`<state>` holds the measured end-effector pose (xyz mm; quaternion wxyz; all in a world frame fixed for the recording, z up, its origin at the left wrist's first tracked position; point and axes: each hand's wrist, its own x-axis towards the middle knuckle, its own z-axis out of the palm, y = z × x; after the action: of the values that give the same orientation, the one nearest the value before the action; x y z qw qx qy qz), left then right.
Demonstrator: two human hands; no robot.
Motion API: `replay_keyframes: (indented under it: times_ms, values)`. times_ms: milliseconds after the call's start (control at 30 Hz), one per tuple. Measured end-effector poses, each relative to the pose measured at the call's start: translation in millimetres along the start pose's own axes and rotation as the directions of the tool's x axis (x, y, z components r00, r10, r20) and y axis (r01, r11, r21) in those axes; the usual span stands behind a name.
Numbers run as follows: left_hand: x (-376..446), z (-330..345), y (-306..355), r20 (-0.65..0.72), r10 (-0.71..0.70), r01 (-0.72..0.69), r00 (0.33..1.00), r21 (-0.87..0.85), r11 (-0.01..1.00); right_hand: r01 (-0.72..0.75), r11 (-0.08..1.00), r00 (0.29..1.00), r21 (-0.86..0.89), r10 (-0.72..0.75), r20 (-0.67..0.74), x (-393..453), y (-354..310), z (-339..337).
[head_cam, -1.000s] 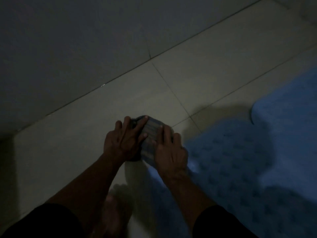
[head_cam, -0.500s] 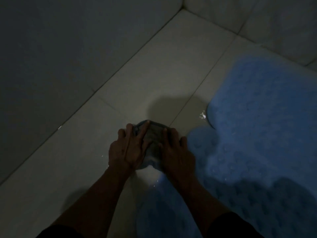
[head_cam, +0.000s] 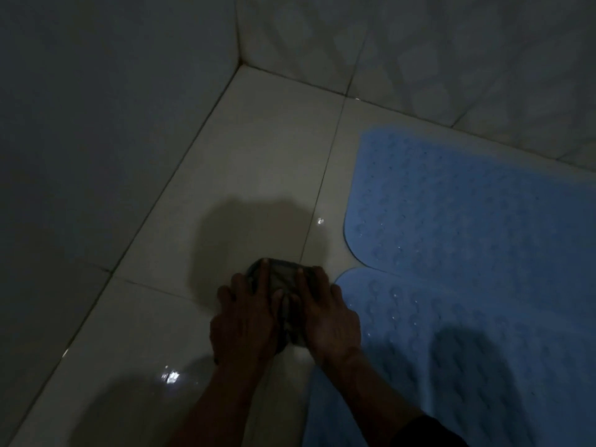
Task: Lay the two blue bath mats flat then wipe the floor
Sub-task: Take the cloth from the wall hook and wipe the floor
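Dark, bunched cloth (head_cam: 283, 287) sits on the pale tiled floor (head_cam: 258, 162), near the corner where two walls meet. Both hands press down on it with fingers laid out straight: the left hand (head_cam: 245, 321) covers its left side, the right hand (head_cam: 329, 317) its right, neither grip curled round the cloth. Just beside the right hand, the far blue mat (head_cam: 467, 214) lies flat along the far wall (head_cam: 451, 53), and the near blue mat (head_cam: 451, 350) lies flat toward the viewer, their rounded corners meeting. The floor shines wet in spots.
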<state>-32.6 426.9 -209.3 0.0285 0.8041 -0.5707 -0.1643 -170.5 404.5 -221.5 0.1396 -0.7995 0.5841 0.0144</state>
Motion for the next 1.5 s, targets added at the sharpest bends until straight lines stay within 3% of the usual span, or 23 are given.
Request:
replay_keyframes:
  times_ms: [333,567,733,967,1233,1367,1500]
  values:
    - [54.2,-6.2,28.0,0.007,0.073,-0.073,0.997,0.025,0.997,0.023,0.999,0.997,0.034,-0.020,-0.072,52.9,27.2,-17.7]
    - [107.1,-10.4,55.7,0.022,0.029,-0.030,0.999,0.041,0.999,-0.037,0.999,0.994,-0.022,0.034,-0.102,106.3,46.6,-31.0]
    - [151.3,-14.3,78.0,-0.012,0.043,-0.042,0.999,0.091,0.995,-0.061,0.997,0.979,-0.045,0.051,-0.198,151.0,66.7,-39.0]
    - [208.7,-23.0,106.2,0.045,0.057,-0.063,0.997,0.144,0.988,-0.068,0.997,0.989,-0.026,0.064,-0.134,209.8,88.6,-44.4]
    - [265.7,-29.3,143.6,0.003,0.073,-0.072,0.997,0.162,0.984,0.003,0.998,0.985,-0.056,-0.012,-0.170,274.7,132.3,-66.1]
    - [289.0,-35.3,164.8,0.021,0.038,-0.042,0.999,0.227,0.973,0.029,0.999,0.997,-0.036,-0.032,-0.065,309.9,145.7,-62.1]
    - [312.1,-43.9,182.8,0.039,-0.005,-0.005,0.999,0.271,0.963,-0.064,0.998,0.994,0.019,0.066,-0.090,330.3,147.2,-73.3]
